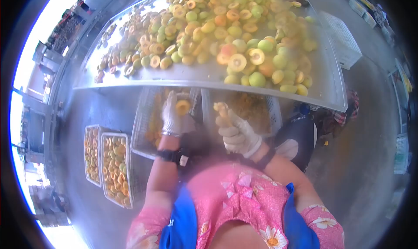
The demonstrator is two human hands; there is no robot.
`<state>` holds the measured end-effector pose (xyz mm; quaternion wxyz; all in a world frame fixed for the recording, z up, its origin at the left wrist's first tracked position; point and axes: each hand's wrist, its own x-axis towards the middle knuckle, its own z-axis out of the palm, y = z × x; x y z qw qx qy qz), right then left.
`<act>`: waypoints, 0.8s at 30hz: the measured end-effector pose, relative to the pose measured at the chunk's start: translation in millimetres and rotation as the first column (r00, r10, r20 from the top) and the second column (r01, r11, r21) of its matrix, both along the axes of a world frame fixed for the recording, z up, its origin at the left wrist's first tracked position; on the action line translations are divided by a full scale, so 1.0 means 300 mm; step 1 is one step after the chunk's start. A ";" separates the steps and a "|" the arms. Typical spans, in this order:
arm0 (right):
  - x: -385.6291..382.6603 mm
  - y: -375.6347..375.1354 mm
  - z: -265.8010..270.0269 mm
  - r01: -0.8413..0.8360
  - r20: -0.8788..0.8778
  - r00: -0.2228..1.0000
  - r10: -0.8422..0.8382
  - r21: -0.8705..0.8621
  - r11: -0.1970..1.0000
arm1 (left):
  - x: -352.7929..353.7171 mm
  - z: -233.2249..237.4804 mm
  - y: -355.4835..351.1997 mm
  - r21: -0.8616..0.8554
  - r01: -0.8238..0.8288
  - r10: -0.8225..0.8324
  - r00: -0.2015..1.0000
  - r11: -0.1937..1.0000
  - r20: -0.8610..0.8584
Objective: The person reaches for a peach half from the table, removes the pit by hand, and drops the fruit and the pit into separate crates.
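Both hands wear white gloves and are held below the near edge of a metal table (183, 82). My left hand (171, 118) is closed on a halved orange fruit (182, 106), its cut side showing. In my right hand (237, 133), the fingers wrap round a pale, knobbly thing (222, 111) that I cannot make out clearly. Under my left hand stands a white crate (141, 127) with orange pieces in it. Another crate (275, 114) with orange-brown contents is behind my right hand. Halved and whole yellow-green fruits (237, 62) lie heaped on the table.
Two crates full of fruit (115, 170) stand on the floor at the left. A white crate (342, 39) is beyond the table's right edge. Someone's dark-clothed leg (300, 138) and a plaid sleeve or cloth (350, 110) are at the right.
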<state>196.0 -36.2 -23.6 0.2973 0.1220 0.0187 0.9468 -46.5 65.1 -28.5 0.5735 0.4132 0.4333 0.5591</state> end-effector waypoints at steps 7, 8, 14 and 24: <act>0.000 0.035 -0.002 0.207 0.449 0.882 -0.141 -0.101 0.973 | 0.146 0.218 0.208 0.519 0.179 0.391 0.470 0.836 -0.791; 0.003 0.036 0.003 0.218 0.494 0.855 -0.159 -0.064 0.974 | 0.234 0.257 0.238 0.474 0.231 0.341 0.444 0.850 -0.828; 0.014 0.054 0.027 0.249 0.605 0.766 -0.215 0.030 0.968 | 0.583 0.266 0.418 0.162 0.312 0.027 0.397 0.936 -0.917; 0.050 0.047 0.080 0.339 0.769 0.490 -0.410 0.265 0.903 | 0.449 0.153 0.321 -0.076 0.278 -0.235 0.907 0.958 0.349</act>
